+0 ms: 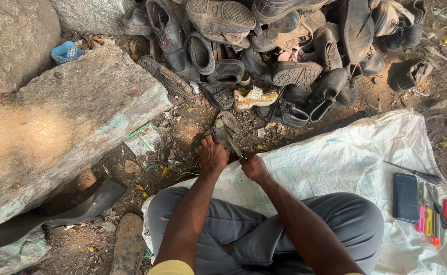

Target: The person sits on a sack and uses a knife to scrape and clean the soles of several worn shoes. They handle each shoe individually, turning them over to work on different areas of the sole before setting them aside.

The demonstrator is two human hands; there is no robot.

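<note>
Head view: the left hand [213,154] is closed on a worn sandal [223,128], pinning it to the dirt at 12 o'clock from the knees. The right hand [254,167] is clenched around a thin blade [234,147] set against the sandal. This looks like trimming or prising the sole; the next stroke needs a steady hold and controlled pressure.

Rough, matt stone slab [55,132] is lying at the left; woven plastic sack [345,153] is looking crinkled; piled leather shoes [264,46] are looking scuffed, dull.

dirt ground [193,117]: shoe pile [284,46], white sack [345,158]
</note>
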